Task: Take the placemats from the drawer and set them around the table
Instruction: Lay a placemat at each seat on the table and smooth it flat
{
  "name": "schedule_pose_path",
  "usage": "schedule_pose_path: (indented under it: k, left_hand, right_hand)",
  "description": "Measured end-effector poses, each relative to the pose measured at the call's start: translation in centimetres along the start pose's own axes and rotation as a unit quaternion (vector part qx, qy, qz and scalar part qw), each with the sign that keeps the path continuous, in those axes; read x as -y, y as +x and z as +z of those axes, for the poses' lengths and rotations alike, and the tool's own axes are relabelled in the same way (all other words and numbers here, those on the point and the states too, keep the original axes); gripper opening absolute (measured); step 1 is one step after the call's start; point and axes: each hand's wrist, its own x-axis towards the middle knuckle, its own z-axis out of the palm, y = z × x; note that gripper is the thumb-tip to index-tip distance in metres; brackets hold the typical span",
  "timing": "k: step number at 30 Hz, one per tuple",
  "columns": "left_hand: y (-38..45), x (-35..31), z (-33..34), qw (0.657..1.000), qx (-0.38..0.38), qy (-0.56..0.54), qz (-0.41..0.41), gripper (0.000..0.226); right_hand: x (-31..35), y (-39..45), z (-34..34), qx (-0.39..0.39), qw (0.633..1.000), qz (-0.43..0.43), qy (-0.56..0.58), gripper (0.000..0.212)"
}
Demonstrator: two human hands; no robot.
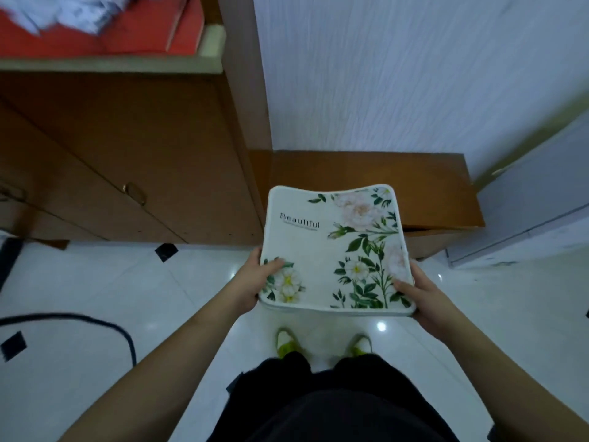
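Note:
A stack of white placemats [322, 250] with green leaves, pale flowers and the word "Beautiful" is held flat in front of me, above the floor. My left hand [255, 282] grips the stack's near left corner, thumb on top. My right hand [424, 298] grips its near right corner, thumb on top as well. Edges of more than one mat show along the near side. Just behind the mats stands a low brown wooden unit [439, 186] against the wall; no table is in view.
A tall brown cabinet [127, 148] with a ring handle fills the left; red boxes and white papers lie on its top [111, 63]. A black cable [105, 323] curves over the white tiled floor. A grey door [538, 199] stands at the right. My feet are below the mats.

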Motion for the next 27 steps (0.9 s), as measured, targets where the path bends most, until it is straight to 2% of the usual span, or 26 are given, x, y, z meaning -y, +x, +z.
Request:
schedule_pose_path:
  k: [5, 10, 20, 27]
  left_hand:
    - [-2.9, -1.1, 0.3, 0.998, -0.020, 0.015, 0.056, 0.049]
    - [-6.5, -0.7, 2.2, 0.995, -0.044, 0.032, 0.089, 0.043]
    - [-15.0, 5.6, 9.3, 0.985, -0.119, 0.001, 0.127, 0.033]
    - [-22.4, 10.5, 8.9, 0.961, -0.229, 0.016, 0.155, 0.039]
  right_hand:
    - [1.1, -1.0, 0.5, -0.006, 0.999, -0.047, -0.016, 0.053]
    - [1.7, -2.2, -0.7, -0.007, 0.996, -0.092, -0.008, 0.046]
    - [1.3, -6.3, -6.3, -0.022, 0.991, -0.090, -0.101, 0.042]
    - [-0.5, -9.6, -3.4, 0.051, 0.975, -0.133, -0.171, 0.038]
